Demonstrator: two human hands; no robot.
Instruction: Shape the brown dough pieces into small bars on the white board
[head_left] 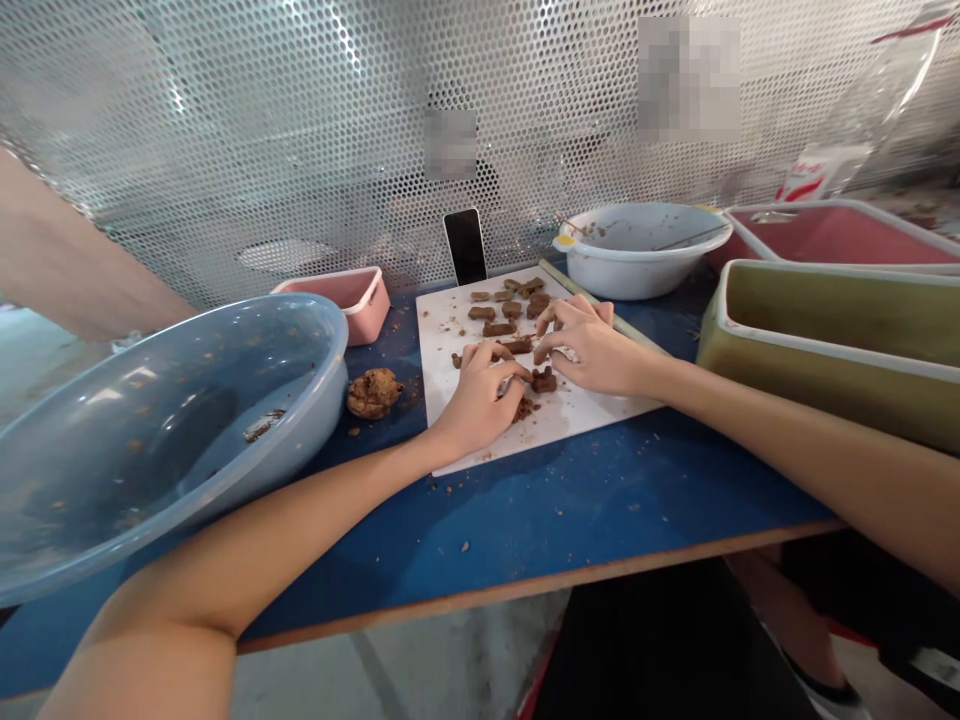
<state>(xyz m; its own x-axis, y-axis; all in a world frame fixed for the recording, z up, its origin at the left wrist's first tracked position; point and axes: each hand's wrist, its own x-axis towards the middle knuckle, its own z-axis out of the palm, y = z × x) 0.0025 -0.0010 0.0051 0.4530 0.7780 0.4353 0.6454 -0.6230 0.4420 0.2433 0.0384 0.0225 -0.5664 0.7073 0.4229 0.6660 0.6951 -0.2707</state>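
Observe left hand (486, 395) half curled over board (442, 385), fingertips close against small piece (545, 380); cannot tell whether gripped. Find right hand (591, 347) arched to right of it, fingers bent and parted, with nothing visibly held. Note several brown shaped pieces (481, 313) in rough rows toward far end of board; judge as formed. Judge small piece, between both hands, as unfinished. Note crumbs (526, 409) just nearer, and lump (373, 393) left of board, presumably unworked.
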